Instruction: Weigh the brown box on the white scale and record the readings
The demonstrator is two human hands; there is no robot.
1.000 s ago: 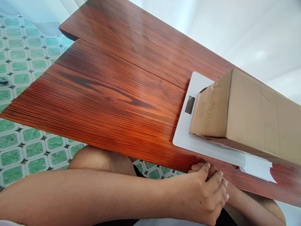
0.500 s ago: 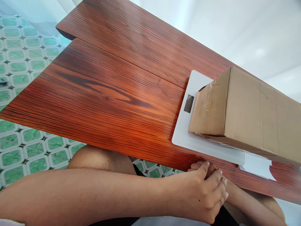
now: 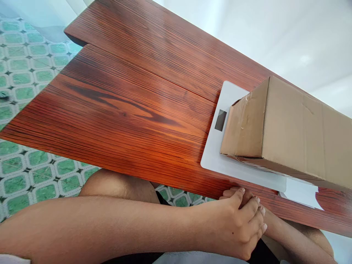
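Head view: your left hand (image 3: 236, 223) lies over your right hand (image 3: 247, 200) at the near edge of the reddish-brown striped wooden worktop (image 3: 132, 110). Left fingers are curled loosely over the right; neither hand has hold of any object. The right hand is mostly covered, only fingertips and wrist show, so how far it is open cannot be told. Both hands sit just in front of the flat white rectangular scale (image 3: 220, 154), near it but not touching. The scale lies on the worktop at its right near side, with a dark grey display window (image 3: 220, 120) on its left part. The long brown cardboard box (image 3: 288, 132) rests on the scale, lying lengthwise and running off the right edge of the picture; its taped end faces left. Green patterned floor tiles (image 3: 24, 73) show at left, and your bare knee (image 3: 118, 185) under the worktop edge.
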